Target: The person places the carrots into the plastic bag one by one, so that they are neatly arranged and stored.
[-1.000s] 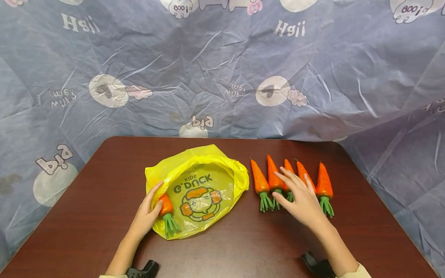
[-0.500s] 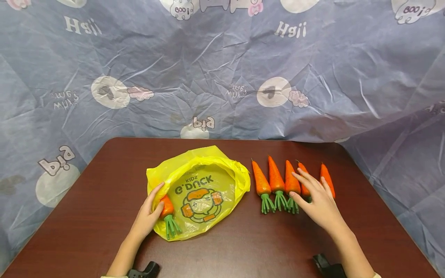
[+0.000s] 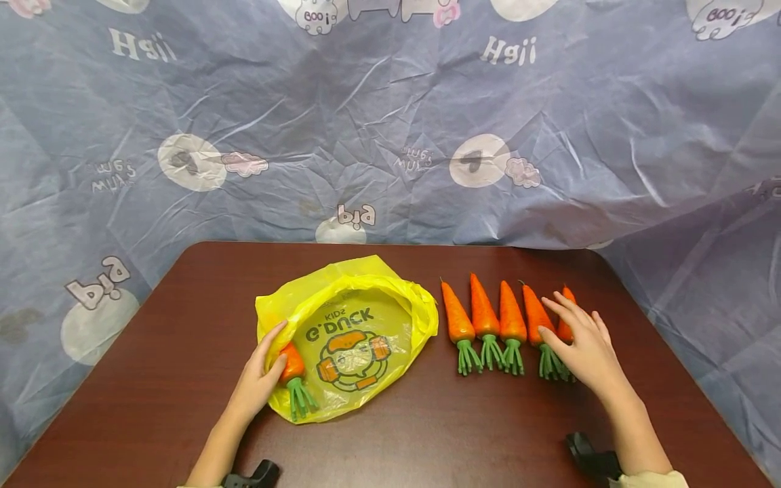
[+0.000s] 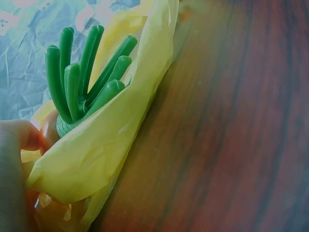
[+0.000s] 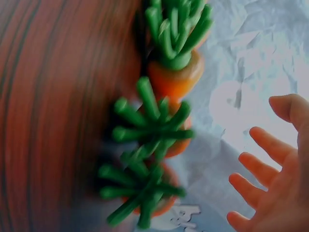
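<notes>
The left hand [image 3: 255, 381] pinches the bagged carrot [image 3: 293, 363] together with the side of the yellow plastic bag [image 3: 395, 349], thumb inside on the orange root, fingers outside the plastic. The carrot's green stalks [image 3: 300, 398] point toward the person, below the thumb. Right of these fingers the bag's mouth gapes wide; left of them, brown wood runs to the table's [image 3: 415, 447] side edge.

The right hand [image 3: 588, 349] has its fingers loosely spread and holds nothing. In the head view its fingers overlap the fourth carrot [image 3: 536, 313] and last carrot [image 3: 564, 332]; the right wrist view shows them apart. Left of the fingers lie three more carrots [image 3: 485, 313], the nearest to the bag close beside its rim. Right of the hand, wood stretches to the table's edge.
</notes>
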`<control>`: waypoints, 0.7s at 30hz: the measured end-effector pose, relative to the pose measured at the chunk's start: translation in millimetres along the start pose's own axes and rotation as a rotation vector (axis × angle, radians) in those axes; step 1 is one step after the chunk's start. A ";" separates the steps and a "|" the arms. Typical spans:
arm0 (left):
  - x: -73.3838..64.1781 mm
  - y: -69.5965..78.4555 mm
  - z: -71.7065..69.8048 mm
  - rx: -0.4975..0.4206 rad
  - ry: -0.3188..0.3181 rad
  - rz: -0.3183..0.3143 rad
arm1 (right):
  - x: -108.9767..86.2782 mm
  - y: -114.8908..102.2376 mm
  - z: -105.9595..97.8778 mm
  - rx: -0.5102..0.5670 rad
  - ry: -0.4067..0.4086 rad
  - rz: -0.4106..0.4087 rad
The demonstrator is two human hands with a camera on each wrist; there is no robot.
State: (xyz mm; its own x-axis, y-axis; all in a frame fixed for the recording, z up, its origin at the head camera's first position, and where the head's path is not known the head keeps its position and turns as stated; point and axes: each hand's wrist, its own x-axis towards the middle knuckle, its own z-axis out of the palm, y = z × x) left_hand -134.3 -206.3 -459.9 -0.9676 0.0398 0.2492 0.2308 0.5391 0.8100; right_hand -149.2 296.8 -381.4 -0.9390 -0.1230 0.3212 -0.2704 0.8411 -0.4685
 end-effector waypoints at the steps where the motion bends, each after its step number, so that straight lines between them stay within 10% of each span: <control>1: 0.0 0.1 -0.6 0.001 0.001 0.001 | 0.3 3.4 -0.7 0.003 -0.003 0.010; 21: -1.0 -0.5 1.2 -0.026 0.016 0.032 | -4.4 60.8 1.9 0.082 -0.112 0.132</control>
State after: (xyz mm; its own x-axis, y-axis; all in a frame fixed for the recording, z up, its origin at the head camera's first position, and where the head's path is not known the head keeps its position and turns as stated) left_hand -133.6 -205.5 -461.2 -0.9580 0.0430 0.2836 0.2644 0.5154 0.8151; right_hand -161.9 347.5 -412.8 -0.9840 -0.0764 0.1609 -0.1555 0.8088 -0.5672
